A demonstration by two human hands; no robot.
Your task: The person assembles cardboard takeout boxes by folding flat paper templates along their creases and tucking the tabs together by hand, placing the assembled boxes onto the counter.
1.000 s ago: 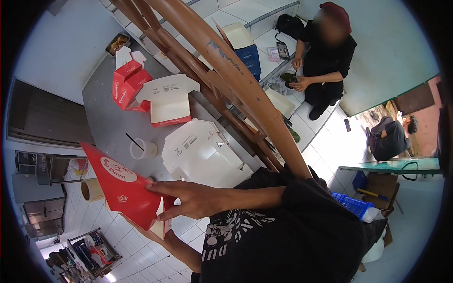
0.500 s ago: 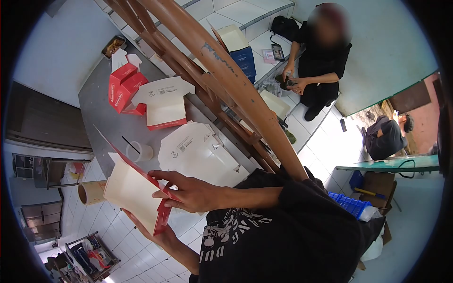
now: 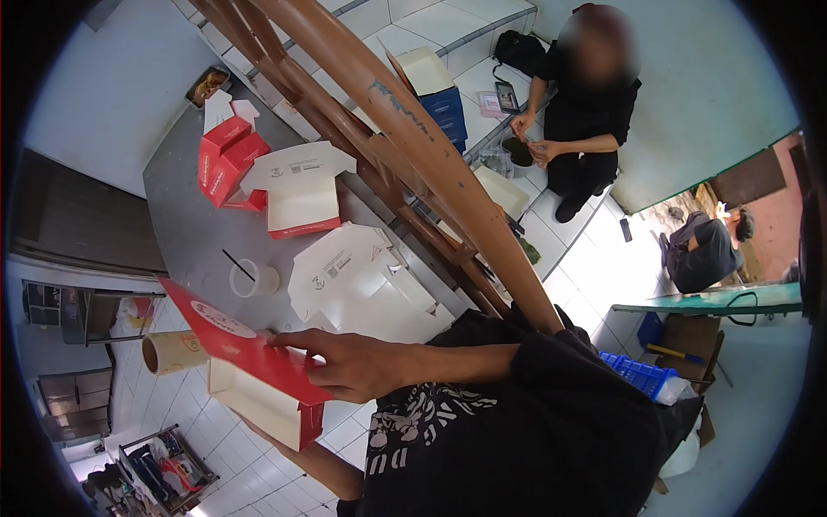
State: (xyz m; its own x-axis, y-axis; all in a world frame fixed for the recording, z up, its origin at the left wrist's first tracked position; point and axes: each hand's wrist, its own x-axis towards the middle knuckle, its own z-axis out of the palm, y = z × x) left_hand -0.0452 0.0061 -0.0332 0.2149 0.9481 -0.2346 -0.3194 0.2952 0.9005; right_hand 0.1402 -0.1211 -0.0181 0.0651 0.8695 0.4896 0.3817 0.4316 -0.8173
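I hold a red cardboard box (image 3: 305,418) with a cream inside, tilted in front of my body. Its red lid (image 3: 228,332), printed with a white oval, stands partly raised over the tray part. My right hand (image 3: 345,366) grips the lid near its hinge side, with the fingers bent around the edge. Beneath the box, my left hand (image 3: 280,444) bears it from below, its fingers mostly hidden. Close by on the grey table lies an unfolded white carton (image 3: 362,289), alongside an open red box (image 3: 301,211).
Folded red boxes (image 3: 228,164) sit further along the table (image 3: 185,215), and a plastic cup (image 3: 254,278) with a dark stick stands there. A brown railing (image 3: 431,164) runs beside it. Beyond, a person (image 3: 594,112) handles something dark near blue boxes (image 3: 446,116).
The lid has swung over so its red printed face shows, partly covering the cream tray. My right hand has shifted slightly with it. The seated person's hands have moved apart around the dark item.
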